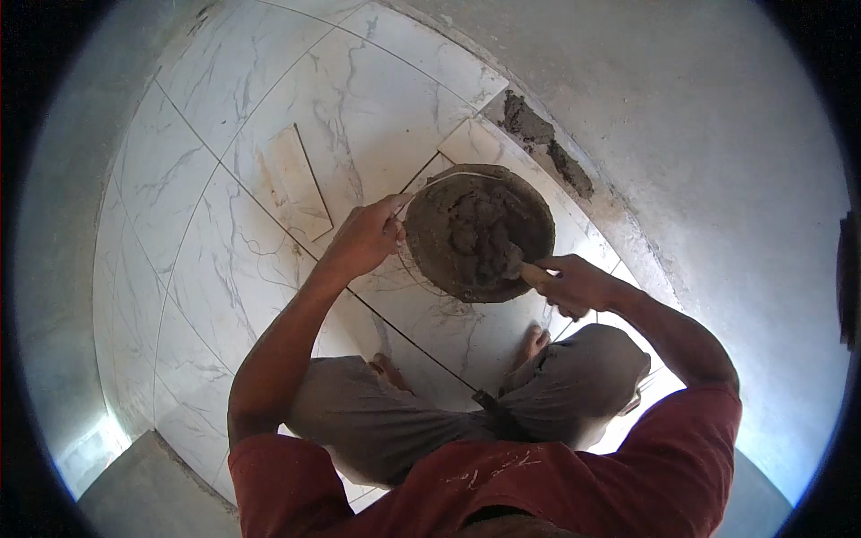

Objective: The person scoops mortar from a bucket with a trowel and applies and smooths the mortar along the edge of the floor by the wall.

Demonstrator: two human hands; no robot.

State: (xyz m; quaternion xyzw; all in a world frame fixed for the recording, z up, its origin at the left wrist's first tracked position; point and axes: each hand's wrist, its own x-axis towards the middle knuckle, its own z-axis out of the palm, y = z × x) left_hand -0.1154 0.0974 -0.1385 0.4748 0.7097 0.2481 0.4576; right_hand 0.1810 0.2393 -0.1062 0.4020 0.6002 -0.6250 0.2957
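Note:
A round, mortar-caked bucket (543, 208) stands on the tiles in front of me. Wet grey mortar (475, 220) lies inside it, heaped in the middle. My left hand (368, 238) is closed at the bucket's left rim, fingers curled at its edge beside the thin wire handle (462, 174). In my right hand (576, 285) is a trowel (536, 274), gripped by its light wooden handle. The trowel's blade sits in the mortar near the right side of the bucket, partly covered by it.
White marble-patterned tiles (350, 117) cover the floor. A cut tile piece (296, 184) lies left of the bucket. Along the right wall (717, 134), an untiled strip carries mortar lumps (529, 121). My bare feet (531, 345) and bent knees are close to the bucket.

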